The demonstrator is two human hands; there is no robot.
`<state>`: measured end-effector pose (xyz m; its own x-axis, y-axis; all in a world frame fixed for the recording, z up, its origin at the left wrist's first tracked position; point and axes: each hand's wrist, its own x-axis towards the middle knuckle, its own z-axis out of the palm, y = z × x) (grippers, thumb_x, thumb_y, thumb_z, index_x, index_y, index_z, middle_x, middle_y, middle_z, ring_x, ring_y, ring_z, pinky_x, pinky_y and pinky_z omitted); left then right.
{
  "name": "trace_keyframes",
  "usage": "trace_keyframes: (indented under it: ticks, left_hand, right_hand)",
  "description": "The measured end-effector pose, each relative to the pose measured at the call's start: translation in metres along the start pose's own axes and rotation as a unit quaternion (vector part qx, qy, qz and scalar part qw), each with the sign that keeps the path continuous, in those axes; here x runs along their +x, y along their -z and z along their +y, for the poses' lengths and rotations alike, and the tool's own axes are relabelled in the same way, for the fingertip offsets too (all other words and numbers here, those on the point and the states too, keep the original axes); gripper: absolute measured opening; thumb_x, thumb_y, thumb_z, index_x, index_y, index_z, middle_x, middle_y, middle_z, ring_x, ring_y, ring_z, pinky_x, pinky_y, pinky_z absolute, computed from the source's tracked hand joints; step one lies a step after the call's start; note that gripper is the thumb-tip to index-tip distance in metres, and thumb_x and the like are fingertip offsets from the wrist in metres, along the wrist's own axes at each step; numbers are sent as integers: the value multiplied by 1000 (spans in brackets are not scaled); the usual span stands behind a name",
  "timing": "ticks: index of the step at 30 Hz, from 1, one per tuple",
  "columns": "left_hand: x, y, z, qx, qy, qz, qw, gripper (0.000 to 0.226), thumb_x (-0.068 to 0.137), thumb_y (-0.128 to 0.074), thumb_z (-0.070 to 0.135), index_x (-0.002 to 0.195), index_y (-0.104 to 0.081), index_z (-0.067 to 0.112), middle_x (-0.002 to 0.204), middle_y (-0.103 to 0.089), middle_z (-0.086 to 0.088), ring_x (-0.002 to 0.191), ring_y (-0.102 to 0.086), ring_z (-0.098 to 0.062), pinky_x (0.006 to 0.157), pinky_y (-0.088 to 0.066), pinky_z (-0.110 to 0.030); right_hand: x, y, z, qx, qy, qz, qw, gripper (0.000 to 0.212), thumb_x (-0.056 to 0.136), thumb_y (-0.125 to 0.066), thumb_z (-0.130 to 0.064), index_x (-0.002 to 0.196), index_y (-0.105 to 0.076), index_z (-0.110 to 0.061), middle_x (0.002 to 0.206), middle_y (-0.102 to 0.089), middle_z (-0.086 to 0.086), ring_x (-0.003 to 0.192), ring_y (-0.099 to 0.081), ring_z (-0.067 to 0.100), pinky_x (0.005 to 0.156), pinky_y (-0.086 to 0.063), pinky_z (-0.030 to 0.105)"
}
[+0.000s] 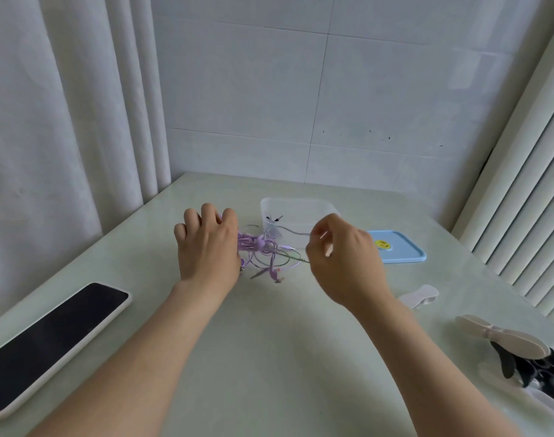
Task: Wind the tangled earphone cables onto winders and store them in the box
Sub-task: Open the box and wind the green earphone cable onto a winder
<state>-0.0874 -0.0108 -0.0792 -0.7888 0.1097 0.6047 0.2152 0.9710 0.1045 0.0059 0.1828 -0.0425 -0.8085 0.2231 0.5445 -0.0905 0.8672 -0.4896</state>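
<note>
A tangle of purple earphone cables (263, 253) lies on the pale table between my hands. My left hand (206, 244) grips the left side of the tangle, fingers curled over it. My right hand (342, 257) pinches a thin strand pulled out to the right, just above the table. Behind them stands a clear plastic box (296, 206) with a dark cable inside. Its blue lid (401, 247) lies flat to the right. A white winder (419, 296) lies to the right of my right wrist, and a beige winder (502, 337) lies further right.
A phone (48, 345) in a white case lies face up at the front left. Black and clear items (528, 367) sit at the right edge under the beige winder. A curtain hangs on the left, a tiled wall behind.
</note>
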Motion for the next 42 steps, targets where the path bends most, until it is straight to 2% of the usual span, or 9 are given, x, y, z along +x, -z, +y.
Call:
trace_keyframes:
  ticks: [4, 8, 14, 21, 25, 29, 32, 39, 42]
  left_hand:
    - [0, -5, -3, -13, -1, -54, 998, 53, 76, -79, 9, 119, -51, 19, 117, -40, -8, 90, -36, -29, 70, -35, -37]
    - [0, 0, -3, -41, -45, -100, 993, 58, 78, -80, 26, 130, -56, 35, 135, -35, -2, 117, -36, -31, 87, -27, -39]
    - [-5, 20, 17, -132, -138, -166, 967, 74, 60, -58, 52, 134, -53, 47, 156, -25, 19, 149, -10, -21, 111, -13, -46]
    - [-4, 7, 19, -160, -143, -123, 969, 48, 90, -34, 79, 91, -53, 34, 89, -58, 15, 100, -52, -17, 88, -34, -41]
    - [-3, -2, 14, -190, -115, -89, 971, 31, 103, -41, 61, 113, -46, 32, 99, -67, 9, 96, -61, -29, 83, -39, -42]
    - [-3, -10, 9, -155, -88, -70, 982, 26, 105, -41, 55, 110, -40, 30, 87, -67, 8, 90, -67, -29, 87, -43, -44]
    - [-3, -14, 6, -116, -60, -84, 988, 30, 105, -39, 55, 114, -44, 27, 99, -65, 4, 95, -64, -30, 90, -41, -43]
    - [-3, -13, 5, -113, -38, -63, 991, 27, 104, -51, 47, 117, -44, 25, 104, -65, 2, 96, -66, -31, 88, -43, -44]
    - [-3, -15, 3, -132, -25, -70, 989, 31, 103, -52, 48, 113, -44, 20, 106, -61, -1, 96, -63, -34, 87, -43, -44]
  right_hand:
    - [-6, 1, 0, -85, -48, -147, 984, 15, 83, -62, -33, 97, -59, -32, 83, -67, -16, 90, -58, 15, 69, -45, 33]
    - [-4, 2, 4, -46, -51, -154, 986, 9, 82, -66, -31, 80, -74, -27, 65, -67, -13, 71, -62, 9, 63, -52, 28]
    - [2, 2, 9, 103, -73, -140, 982, 20, 91, -71, -28, 76, -75, -15, 57, -62, -7, 51, -46, 4, 48, -36, 13]
    - [3, 1, 4, 276, -90, -117, 950, 20, 103, -63, -24, 91, -76, -14, 60, -60, -19, 55, -43, 5, 56, -38, 18]
    - [4, 3, -3, 382, -113, -69, 915, 26, 108, -57, -28, 101, -76, -11, 91, -79, -7, 70, -54, 0, 76, -44, 25]
    - [6, 5, -5, 531, -148, -66, 832, 32, 112, -47, -24, 99, -70, -6, 102, -80, 7, 71, -50, 15, 73, -47, 28]
    - [8, 6, -6, 549, -196, -48, 811, 27, 111, -49, -24, 91, -62, -11, 82, -75, 6, 63, -45, 18, 65, -46, 28]
    - [9, 7, -7, 529, -213, -31, 821, 20, 109, -55, -28, 97, -66, -16, 58, -55, -2, 81, -62, 21, 89, -48, 36]
    - [5, 11, -12, 600, -232, -53, 764, 15, 110, -52, -23, 102, -58, -12, 57, -34, 0, 50, -56, 21, 58, -55, 33]
